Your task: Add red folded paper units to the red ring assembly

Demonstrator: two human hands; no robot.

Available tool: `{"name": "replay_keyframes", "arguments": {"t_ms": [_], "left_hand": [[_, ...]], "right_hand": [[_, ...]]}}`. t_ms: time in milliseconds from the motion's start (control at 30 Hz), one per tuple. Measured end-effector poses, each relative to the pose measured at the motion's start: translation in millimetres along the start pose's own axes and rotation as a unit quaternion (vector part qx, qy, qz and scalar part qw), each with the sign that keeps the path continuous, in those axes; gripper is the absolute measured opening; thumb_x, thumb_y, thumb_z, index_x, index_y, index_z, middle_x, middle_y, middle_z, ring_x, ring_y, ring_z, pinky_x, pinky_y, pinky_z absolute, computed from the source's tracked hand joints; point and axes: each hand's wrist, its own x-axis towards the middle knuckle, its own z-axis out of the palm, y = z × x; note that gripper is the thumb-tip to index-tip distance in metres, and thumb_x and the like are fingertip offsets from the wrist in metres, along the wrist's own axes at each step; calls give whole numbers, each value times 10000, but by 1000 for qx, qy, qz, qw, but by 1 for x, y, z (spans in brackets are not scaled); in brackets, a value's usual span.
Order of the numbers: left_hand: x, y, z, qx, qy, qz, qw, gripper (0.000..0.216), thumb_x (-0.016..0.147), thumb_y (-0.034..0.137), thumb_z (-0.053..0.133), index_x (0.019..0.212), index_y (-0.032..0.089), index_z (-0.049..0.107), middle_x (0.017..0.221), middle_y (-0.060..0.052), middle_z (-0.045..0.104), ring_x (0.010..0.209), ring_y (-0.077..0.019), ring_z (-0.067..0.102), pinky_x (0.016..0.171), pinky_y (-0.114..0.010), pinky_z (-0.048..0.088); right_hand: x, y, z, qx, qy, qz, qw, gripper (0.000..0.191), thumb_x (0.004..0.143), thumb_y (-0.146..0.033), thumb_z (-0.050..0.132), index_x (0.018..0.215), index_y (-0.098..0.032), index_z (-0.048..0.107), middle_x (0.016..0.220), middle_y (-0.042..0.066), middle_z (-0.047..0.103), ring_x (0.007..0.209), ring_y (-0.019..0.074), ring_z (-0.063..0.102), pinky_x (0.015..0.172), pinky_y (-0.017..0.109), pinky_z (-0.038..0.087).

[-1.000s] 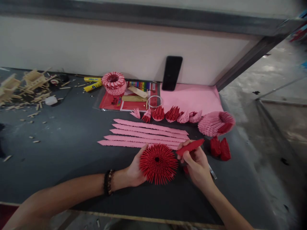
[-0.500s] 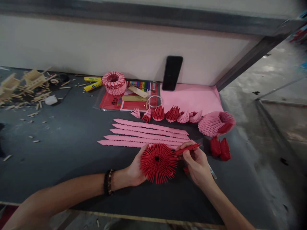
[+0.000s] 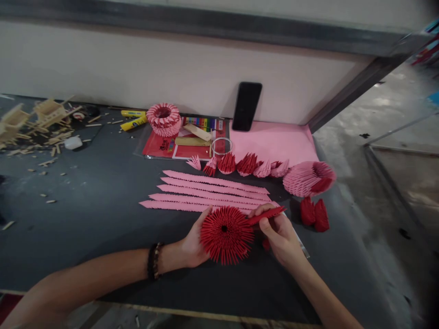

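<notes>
A round spiky red paper piece (image 3: pixel 225 234), built of many folded units, stands on the dark table (image 3: pixel 96 214). My left hand (image 3: pixel 192 246) grips its left side. My right hand (image 3: pixel 281 235) pinches a narrow red stack of folded paper units (image 3: pixel 266 214), whose left tip touches the right edge of the round piece. Just behind lie several long pink strips of joined units (image 3: pixel 209 192).
Small red and pink fans (image 3: pixel 240 163), a pink ring (image 3: pixel 308 177) and two red pieces (image 3: pixel 314 214) sit to the right. Farther back are a pink sheet (image 3: pixel 274 141), a leaning black phone (image 3: pixel 246 106), a striped ring (image 3: pixel 163 119), glue tubes (image 3: pixel 133 119) and wooden scraps (image 3: pixel 37 123). The table's edge drops off at right.
My right hand has lowered the red stack and brought its tip left against the round piece. My left hand has stayed on the piece.
</notes>
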Motion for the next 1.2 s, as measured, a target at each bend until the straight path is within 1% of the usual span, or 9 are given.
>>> {"name": "replay_keyframes", "arguments": {"t_ms": [133, 333, 433, 567, 667, 800, 867, 1000, 1200], "left_hand": [[0, 0, 4, -3, 8, 11, 1000, 538, 1047, 492, 413, 1252, 94, 710, 1230, -139, 773, 1308, -287, 636, 1246, -451, 333], [0, 1, 7, -7, 76, 19, 997, 571, 1070, 495, 364, 1071, 89, 766, 1075, -114, 811, 1275, -247, 659, 1253, -375, 313], [-1, 1, 10, 6, 93, 11, 996, 569, 1063, 502, 372, 1092, 93, 767, 1042, -117, 814, 1254, -256, 670, 1245, -388, 324], [-3, 2, 15, 32, 84, 3, 996, 572, 1048, 524, 396, 1170, 97, 756, 1091, -121, 810, 1176, -258, 704, 1216, -392, 364], [-3, 2, 17, 33, 84, 11, 996, 574, 1055, 515, 382, 1156, 96, 761, 1093, -116, 809, 1121, -246, 721, 1198, -381, 384], [-2, 2, 15, 26, 105, 12, 994, 601, 1068, 504, 347, 1122, 74, 763, 1047, -127, 809, 1064, -237, 735, 1193, -376, 388], [-2, 2, 13, 21, 104, 13, 994, 589, 1069, 490, 351, 1115, 69, 761, 1036, -133, 809, 1073, -241, 734, 1193, -377, 390], [0, 1, 10, 6, 66, 15, 998, 518, 1039, 493, 432, 1174, 100, 742, 1104, -126, 802, 1178, -270, 703, 1199, -407, 393], [0, 1, 10, 18, 45, 10, 999, 459, 1033, 450, 466, 1211, 122, 733, 1157, -106, 798, 1224, -264, 687, 1220, -406, 379]], "right_hand": [[2, -7, 1, -35, 1, -6, 999, 146, 911, -382, 749, 990, -260, 730, 980, 50, 704, 901, 219, 689, 793, 304, 572], [0, -15, 4, -143, 9, -25, 989, 155, 897, -371, 753, 1004, -261, 770, 983, 71, 745, 899, 256, 697, 810, 351, 561], [1, -17, 2, -155, 2, -52, 987, 119, 894, -356, 758, 982, -278, 778, 983, 63, 754, 930, 265, 714, 824, 374, 573], [2, -18, -2, -178, -2, -83, 980, 125, 863, -323, 797, 979, -275, 799, 1020, 68, 772, 986, 263, 727, 868, 374, 583], [1, -17, -4, -179, 38, -82, 980, 182, 865, -332, 796, 1035, -266, 797, 1017, 68, 792, 924, 239, 745, 799, 333, 595], [1, -13, -5, -179, 54, -73, 980, 131, 847, -337, 819, 950, -256, 815, 913, 53, 815, 839, 226, 764, 768, 321, 598], [2, -12, -4, -182, 51, -67, 980, 140, 837, -352, 827, 933, -250, 822, 914, 64, 821, 849, 246, 771, 780, 351, 608], [2, -14, -3, -184, 41, -56, 981, 141, 848, -372, 815, 936, -263, 826, 943, 90, 826, 866, 288, 778, 770, 415, 620], [0, -11, -2, -199, 30, -66, 977, 141, 867, -357, 791, 985, -280, 796, 972, 67, 803, 893, 276, 767, 799, 397, 603]]}}
